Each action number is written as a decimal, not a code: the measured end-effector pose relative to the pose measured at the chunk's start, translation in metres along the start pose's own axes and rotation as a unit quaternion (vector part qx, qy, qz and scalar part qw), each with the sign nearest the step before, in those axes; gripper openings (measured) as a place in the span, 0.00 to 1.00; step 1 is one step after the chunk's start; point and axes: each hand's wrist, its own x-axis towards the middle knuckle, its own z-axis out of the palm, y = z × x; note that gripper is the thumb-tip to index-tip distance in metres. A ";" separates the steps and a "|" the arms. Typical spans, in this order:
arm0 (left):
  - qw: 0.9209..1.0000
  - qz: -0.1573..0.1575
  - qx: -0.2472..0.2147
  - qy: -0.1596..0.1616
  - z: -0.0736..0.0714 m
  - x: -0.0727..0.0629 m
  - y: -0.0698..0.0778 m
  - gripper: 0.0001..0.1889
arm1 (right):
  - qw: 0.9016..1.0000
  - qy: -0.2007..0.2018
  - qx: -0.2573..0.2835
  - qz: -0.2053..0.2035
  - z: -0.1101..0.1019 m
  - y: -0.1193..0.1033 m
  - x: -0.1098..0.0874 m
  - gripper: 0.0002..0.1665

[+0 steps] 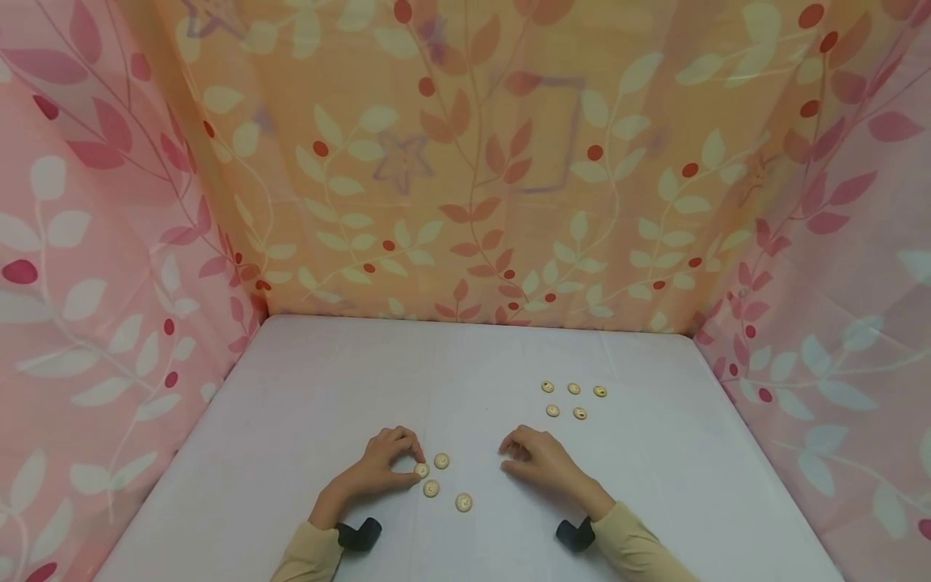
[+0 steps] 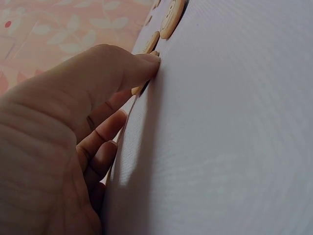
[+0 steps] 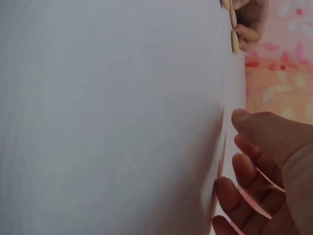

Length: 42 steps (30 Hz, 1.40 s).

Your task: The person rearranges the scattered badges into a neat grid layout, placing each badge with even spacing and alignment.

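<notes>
My left hand (image 1: pixel 380 465) pinches a small round tan disc (image 1: pixel 422 470), button-like with a raised rim, between thumb and forefinger, low at the tabletop. Close beside it lie a disc (image 1: pixel 441 461) just behind, another disc (image 1: pixel 431 488) just in front, and a third disc (image 1: pixel 463 502) farther right. In the left wrist view, the thumb (image 2: pixel 139 68) covers most of the pinched disc, and a nearer disc (image 2: pixel 172 18) shows face-like marks. My right hand (image 1: pixel 541 462) holds nothing; its fingers are loosely bent above the table, apart from every disc.
Several similar discs, among them a far-left disc (image 1: pixel 548 386) and a front disc (image 1: pixel 579 413), lie in two rows behind the right hand. A white table (image 1: pixel 327 364) is enclosed by patterned cloth (image 1: pixel 465 162) at the back and both sides. Dark wrist devices (image 1: pixel 361 534) sit at both cuffs.
</notes>
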 end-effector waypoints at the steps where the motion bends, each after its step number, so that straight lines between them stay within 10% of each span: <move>1: 1.000 0.001 0.000 0.000 0.000 0.000 0.000 0.11 | 1.000 -0.004 0.001 -0.003 0.001 -0.002 0.000 0.12; 42: 1.000 0.001 0.015 0.015 0.003 -0.001 -0.001 0.11 | 0.990 -0.077 -0.042 -0.112 0.030 -0.035 0.004 0.14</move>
